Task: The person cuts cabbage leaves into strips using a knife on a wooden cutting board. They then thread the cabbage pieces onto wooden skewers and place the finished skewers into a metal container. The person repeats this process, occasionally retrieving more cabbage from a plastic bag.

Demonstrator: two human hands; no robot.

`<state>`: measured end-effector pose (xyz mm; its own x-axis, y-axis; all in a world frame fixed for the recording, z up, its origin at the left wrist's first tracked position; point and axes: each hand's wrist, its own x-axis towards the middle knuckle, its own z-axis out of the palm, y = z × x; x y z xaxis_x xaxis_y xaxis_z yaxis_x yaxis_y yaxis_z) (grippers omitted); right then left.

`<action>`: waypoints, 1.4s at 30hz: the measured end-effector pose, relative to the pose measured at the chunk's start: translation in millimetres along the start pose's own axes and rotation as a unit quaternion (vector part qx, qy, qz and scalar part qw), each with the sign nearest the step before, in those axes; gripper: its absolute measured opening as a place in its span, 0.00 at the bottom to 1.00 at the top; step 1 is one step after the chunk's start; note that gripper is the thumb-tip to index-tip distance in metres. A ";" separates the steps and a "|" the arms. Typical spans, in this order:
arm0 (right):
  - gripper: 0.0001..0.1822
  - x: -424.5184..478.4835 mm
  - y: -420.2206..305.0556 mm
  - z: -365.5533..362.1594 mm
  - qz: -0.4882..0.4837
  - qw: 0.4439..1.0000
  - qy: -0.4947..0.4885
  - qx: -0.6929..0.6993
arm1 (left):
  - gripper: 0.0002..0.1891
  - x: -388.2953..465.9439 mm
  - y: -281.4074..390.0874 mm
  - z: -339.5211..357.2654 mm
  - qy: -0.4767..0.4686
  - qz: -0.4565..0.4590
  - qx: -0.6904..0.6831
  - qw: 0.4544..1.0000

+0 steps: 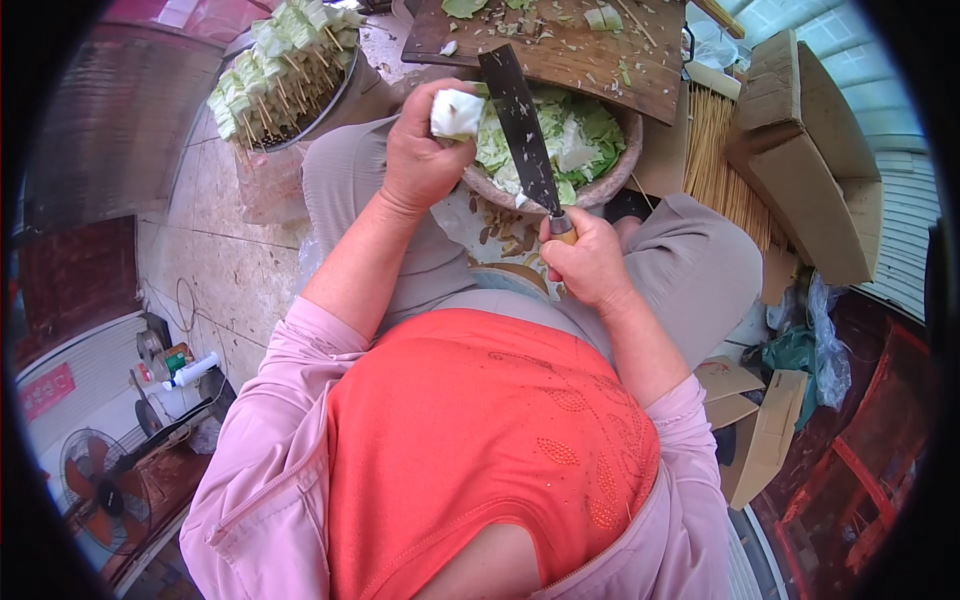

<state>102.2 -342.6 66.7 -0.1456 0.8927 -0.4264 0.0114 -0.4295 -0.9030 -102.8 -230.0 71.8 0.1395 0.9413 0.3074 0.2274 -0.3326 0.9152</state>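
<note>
My left hand point(424, 150) grips a pale, blocky piece of cabbage point(456, 114), its white cut face turned up. In my right hand point(592, 259) is the wooden handle of a long dark-bladed kitchen knife point(521, 127). The blade slants up and away, with white scraps stuck to it, and passes beside the cabbage piece without visibly touching it. Beneath the blade, a round basin point(634, 154) holds loose cabbage leaves and trimmings point(581, 146). A wooden cutting board point(517, 34) partly covers the basin's far side and carries cabbage bits and a thin stick.
At the left, skewered cabbage pieces point(277, 67) fill a metal bucket point(360, 94). Many bamboo skewers point(709, 142) lie at the right, beside a cardboard box point(806, 161). Brown scraps point(510, 229) litter the floor between my legs. A fan point(105, 491) stands lower left.
</note>
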 end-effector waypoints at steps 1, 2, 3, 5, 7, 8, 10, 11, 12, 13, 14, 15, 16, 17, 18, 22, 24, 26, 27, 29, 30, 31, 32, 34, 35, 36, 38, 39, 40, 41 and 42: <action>0.05 -0.3 -1.0 -0.4 0.005 1.000 -0.006 0.006 | 0.24 -1.2 1.7 0.6 -0.016 0.013 0.035 0.999; 0.05 -0.3 -1.8 -0.9 0.010 1.000 -0.011 0.012 | 0.24 -2.5 1.0 0.5 -0.049 0.015 0.049 0.997; 0.06 -0.3 -2.4 -1.4 0.014 1.000 -0.018 0.017 | 0.24 -1.8 3.2 1.3 -0.060 0.060 0.070 0.994; 0.06 -0.9 -5.3 -2.9 0.027 0.999 -0.025 0.006 | 0.23 0.9 8.9 3.4 -0.080 0.149 0.111 0.979; 0.05 -1.5 -5.1 -4.8 0.037 0.999 -0.033 -0.002 | 0.23 -0.7 9.4 4.9 -0.093 0.161 0.114 0.976; 0.04 -1.7 -4.3 -5.7 0.042 0.998 -0.038 -0.004 | 0.23 -0.7 9.6 5.5 -0.093 0.168 0.118 0.974; 0.03 -1.4 -1.6 -7.9 0.056 0.997 -0.049 -0.013 | 0.23 0.6 9.8 4.8 -0.075 0.189 0.122 0.972; 0.03 0.2 2.5 -9.9 0.067 0.996 -0.053 -0.022 | 0.23 2.7 8.4 3.4 -0.056 0.202 0.120 0.970; 0.03 0.9 5.8 -11.2 0.078 0.995 -0.056 -0.030 | 0.23 4.0 7.2 2.5 -0.039 0.215 0.117 0.969; 0.03 0.9 7.5 -10.1 0.098 0.993 -0.045 -0.049 | 0.23 3.3 5.9 0.7 -0.012 0.159 0.083 0.984; 0.04 0.7 8.6 -7.9 0.118 0.990 -0.033 -0.068 | 0.22 2.0 4.0 -1.5 0.014 0.102 0.049 0.993; 0.04 1.0 8.8 -6.6 0.138 0.986 -0.022 -0.089 | 0.22 1.6 3.1 -3.2 0.042 0.045 0.014 0.998; 0.04 1.1 8.8 -6.5 0.132 0.988 -0.016 -0.084 | 0.22 6.1 3.9 -4.0 0.074 0.044 -0.008 0.996; 0.04 1.2 8.5 -6.4 0.126 0.989 -0.009 -0.079 | 0.23 8.8 2.9 -5.4 0.091 0.007 -0.062 0.994; 0.03 1.8 8.6 -5.8 0.119 0.990 -0.005 -0.074 | 0.24 10.6 1.9 -8.4 0.109 -0.031 -0.115 0.987; 0.03 4.0 8.9 -6.7 0.081 0.996 0.010 -0.046 | 0.27 15.2 -3.4 -14.4 0.135 -0.094 -0.235 0.958; 0.03 2.5 6.9 -5.0 0.055 0.998 0.005 -0.021 | 0.27 14.3 -4.6 -14.4 0.124 -0.100 -0.230 0.960; 0.04 1.4 4.4 -4.0 0.012 0.999 0.000 -0.036 | 0.27 11.6 -4.8 -10.1 0.104 -0.102 -0.197 0.970; 0.04 0.9 3.2 -3.6 -0.009 0.999 -0.003 -0.042 | 0.28 10.0 -5.0 -8.6 0.084 -0.100 -0.186 0.974; 0.04 0.1 -0.7 -2.3 -0.011 0.999 -0.012 -0.038 | 0.28 6.7 -5.7 -6.4 0.045 -0.095 -0.164 0.981; 0.04 0.1 -2.1 -2.3 -0.012 0.999 -0.016 -0.036 | 0.29 6.2 -5.2 -6.8 0.018 -0.100 -0.145 0.984; 0.04 -0.1 -2.5 -2.9 0.003 0.999 -0.027 -0.030 | 0.28 5.1 -3.5 -5.8 0.012 -0.091 -0.135 0.987; 0.03 -0.6 -2.5 -3.9 0.018 0.999 -0.038 -0.024 | 0.26 3.7 -0.5 -4.1 0.005 -0.081 -0.125 0.989; 0.05 -0.2 -3.0 -6.9 0.055 0.996 -0.057 -0.030 | 0.29 3.7 -0.9 -7.0 -0.025 -0.052 -0.044 0.997; 0.06 0.2 -2.3 -8.7 0.077 0.994 -0.065 -0.041 | 0.28 4.6 -1.7 -7.6 -0.003 -0.052 -0.074 0.996; 0.08 0.3 -1.0 -9.6 0.100 0.991 -0.071 -0.053 | 0.28 5.7 -2.6 -7.2 0.018 -0.053 -0.105 0.993; 0.08 1.3 7.9 -8.2 0.115 0.988 -0.060 -0.080 | 0.28 10.1 -2.6 -9.2 0.057 -0.057 -0.140 0.987; 0.08 2.0 10.8 -7.2 0.121 0.987 -0.055 -0.094 | 0.28 11.2 -2.9 -9.8 0.069 -0.065 -0.165 0.982; 0.08 2.4 11.0 -7.0 0.122 0.988 -0.045 -0.088 | 0.28 12.1 -3.2 -10.3 0.081 -0.074 -0.190 0.976; 0.08 2.7 11.0 -7.0 0.123 0.988 -0.034 -0.082 | 0.28 12.8 -3.5 -10.9 0.093 -0.082 -0.215 0.969; 0.08 3.2 10.7 -6.5 0.124 0.989 -0.024 -0.076 | 0.28 13.0 -4.3 -12.2 0.099 -0.088 -0.222 0.966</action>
<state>108.3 -343.4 55.3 -0.1666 0.7532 -0.6364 0.2003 -0.6061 -0.7698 -113.7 -215.6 75.1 -0.0599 0.9883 0.1402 -0.2114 -0.1498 0.9658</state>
